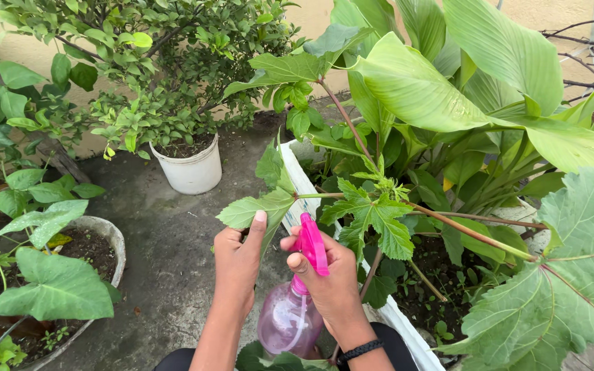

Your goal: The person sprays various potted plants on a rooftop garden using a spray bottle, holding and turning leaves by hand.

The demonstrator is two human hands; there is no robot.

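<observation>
Broad-leaved plant fills the upper right of my view, its big smooth leaves hanging over a long white planter that runs from the centre down to the lower right edge. Dark soil shows inside it. A large lobed leaf crowds the right foreground. A bushy shrub stands at the top, rooted in a white bucket on the grey concrete ground. At lower left sits a round stone pot of soil with wide green leaves spreading over it.

A reddish stem crosses the planter and carries serrated leaves directly ahead of my hands, between me and the planter's soil.

My right hand is wrapped around the neck of a spray bottle, clear pinkish body below, bright pink trigger head above, forefinger across the trigger. A black band sits on that wrist. The bottle is upright, just left of the planter's wall.

My left hand is beside it, pinching the small serrated leaf with the thumb on top, fingers closed beneath.
</observation>
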